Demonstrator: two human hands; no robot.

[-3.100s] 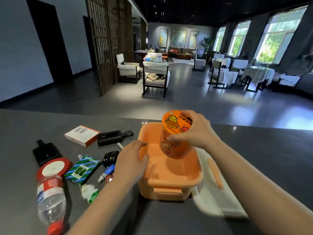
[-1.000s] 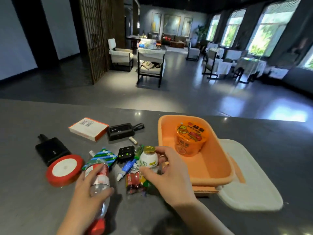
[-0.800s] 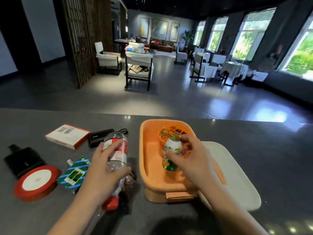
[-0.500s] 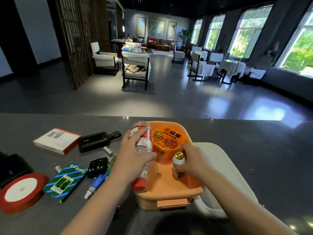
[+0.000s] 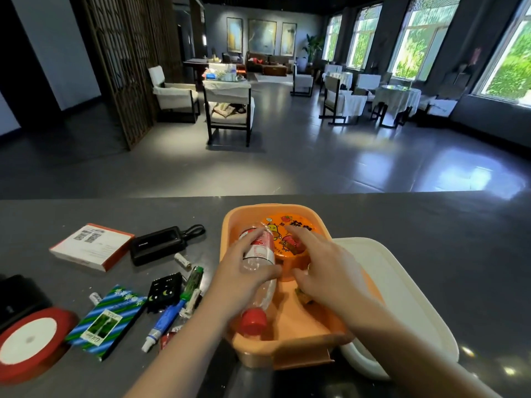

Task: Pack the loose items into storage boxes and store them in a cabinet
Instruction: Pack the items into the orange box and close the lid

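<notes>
Over the orange box [image 5: 298, 350], my left hand [image 5: 241, 278] grips the water bottle [image 5: 258, 271]; best laid flat beside the orange cup [image 5: 288, 239], cap toward me. My right hand [image 5: 324, 271] hovers with relaxed fingers, the small bottle probably beneath it, mostly hidden.

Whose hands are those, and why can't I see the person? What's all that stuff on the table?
The camera sits on the person's head, looking down, so you only see their arms. The left hand holds a clear water bottle with a red cap, laying it in the orange box. The right hand reaches in beside an orange cup. The box's white lid lies next to it. Still on the grey table: a red ribbon roll, a striped packet and a small white-and-orange box.
</notes>
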